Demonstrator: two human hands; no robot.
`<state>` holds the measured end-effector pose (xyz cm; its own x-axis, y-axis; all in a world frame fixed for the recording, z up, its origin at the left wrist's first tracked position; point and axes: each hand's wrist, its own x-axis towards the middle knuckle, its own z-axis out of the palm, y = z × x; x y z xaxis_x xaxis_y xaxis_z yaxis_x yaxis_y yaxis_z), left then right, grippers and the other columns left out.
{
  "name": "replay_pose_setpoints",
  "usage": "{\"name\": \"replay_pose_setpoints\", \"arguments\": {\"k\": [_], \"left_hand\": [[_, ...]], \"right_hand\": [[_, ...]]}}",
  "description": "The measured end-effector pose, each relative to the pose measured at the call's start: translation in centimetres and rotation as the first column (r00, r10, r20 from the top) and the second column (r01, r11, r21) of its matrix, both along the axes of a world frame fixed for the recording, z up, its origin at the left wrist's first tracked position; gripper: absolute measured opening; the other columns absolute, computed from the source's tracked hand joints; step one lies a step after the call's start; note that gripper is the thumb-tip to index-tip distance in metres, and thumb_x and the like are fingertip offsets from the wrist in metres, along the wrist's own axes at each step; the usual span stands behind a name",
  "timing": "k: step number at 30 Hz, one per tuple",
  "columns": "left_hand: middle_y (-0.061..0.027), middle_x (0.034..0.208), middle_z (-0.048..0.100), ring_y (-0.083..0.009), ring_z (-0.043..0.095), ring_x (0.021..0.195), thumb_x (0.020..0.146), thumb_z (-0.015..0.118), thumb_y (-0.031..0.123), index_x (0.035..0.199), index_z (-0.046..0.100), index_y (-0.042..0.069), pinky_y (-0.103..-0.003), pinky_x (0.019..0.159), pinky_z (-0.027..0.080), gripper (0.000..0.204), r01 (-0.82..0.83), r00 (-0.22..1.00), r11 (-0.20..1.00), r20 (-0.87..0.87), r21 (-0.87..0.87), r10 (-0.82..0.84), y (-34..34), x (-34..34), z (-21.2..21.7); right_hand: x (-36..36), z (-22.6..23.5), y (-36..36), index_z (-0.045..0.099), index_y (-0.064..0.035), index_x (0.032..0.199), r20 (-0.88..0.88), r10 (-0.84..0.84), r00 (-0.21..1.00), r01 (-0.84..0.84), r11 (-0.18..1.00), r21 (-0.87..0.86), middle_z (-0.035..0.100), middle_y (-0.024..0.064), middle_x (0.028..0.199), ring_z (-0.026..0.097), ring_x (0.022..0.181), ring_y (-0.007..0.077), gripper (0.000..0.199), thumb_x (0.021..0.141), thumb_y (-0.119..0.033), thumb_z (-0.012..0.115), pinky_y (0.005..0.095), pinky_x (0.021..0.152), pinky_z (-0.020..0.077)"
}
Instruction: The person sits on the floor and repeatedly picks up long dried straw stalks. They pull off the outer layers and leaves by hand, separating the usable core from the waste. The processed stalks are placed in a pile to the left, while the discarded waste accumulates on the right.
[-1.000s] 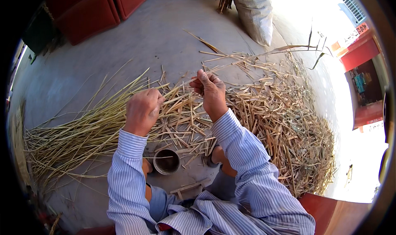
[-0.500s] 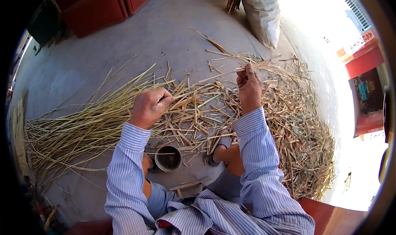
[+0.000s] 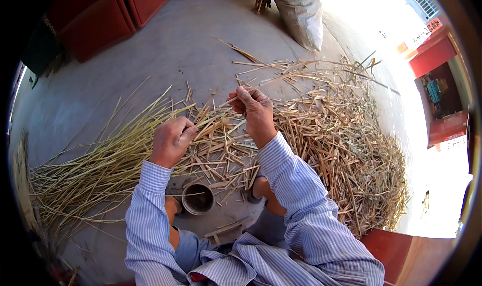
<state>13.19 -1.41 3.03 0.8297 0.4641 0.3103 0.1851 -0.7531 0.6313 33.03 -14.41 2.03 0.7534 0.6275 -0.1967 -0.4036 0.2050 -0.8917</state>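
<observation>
Head view: left hand (image 3: 171, 141) clenched round thin straw stalk (image 3: 213, 119), right hand (image 3: 256, 110) fingers pinching its far end, at 12 o'clock above small round cup (image 3: 198, 199). Straw pile (image 3: 341, 150) on floor (image 3: 150, 60) at 3 o'clock. Risk: brittle stalk may snap if pulled hard.

A small round cup (image 3: 198, 199) stands on the grey concrete floor (image 3: 165, 60). Far beyond the cup lie a white sack (image 3: 301, 15) and red doors (image 3: 95, 20); a red wall (image 3: 432, 50) stands to its right.

dry matt straw stalks (image 3: 311, 130), rough concrete floor (image 3: 165, 60), striped cloth sleeves (image 3: 296, 185)
</observation>
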Motion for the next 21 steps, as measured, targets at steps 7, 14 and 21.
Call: {"name": "replay_pose_setpoints", "arguments": {"k": [7,14,21], "left_hand": [[-0.0133,0.074,0.062,-0.0331,0.062,0.071,0.082,0.07,0.018,0.08,0.062,0.004,-0.043,0.062,0.046,0.016,-0.039,0.999,0.996,-0.01,0.084,0.04,0.6,-0.8,0.4],[-0.0137,0.074,0.063,-0.0288,0.061,0.068,0.084,0.069,0.012,0.084,0.063,0.001,-0.038,0.06,0.046,0.013,-0.004,0.998,1.0,-0.064,-0.03,0.002,2.8,-3.7,1.5],[-0.0134,0.073,0.064,-0.0288,0.063,0.068,0.083,0.071,0.013,0.083,0.065,0.001,-0.039,0.061,0.047,0.014,0.015,0.996,0.998,-0.093,-0.057,-0.02,2.7,-3.6,1.5]], "right_hand": [[3.8,0.5,-1.4,0.063,-0.0068,0.084,0.037,-0.206,0.978,0.207,0.978,-0.013,0.071,0.006,0.08,0.066,0.066,0.0117,0.026,0.088,-0.03,0.074,0.0222,0.056,0.0479],[11.5,-0.8,-6.4,0.063,-0.005,0.098,-0.084,-0.41,0.908,0.415,0.908,0.056,0.07,0.0075,0.09,0.067,0.079,0.0134,0.026,0.092,-0.029,0.07,0.0232,0.062,0.0512],[5.1,1.1,-2.9,0.06,-0.0048,0.112,-0.081,0.068,0.994,-0.048,0.971,0.232,0.068,0.0116,0.109,0.067,0.097,0.0183,0.02,0.098,-0.018,0.061,0.0273,0.078,0.056]]}}
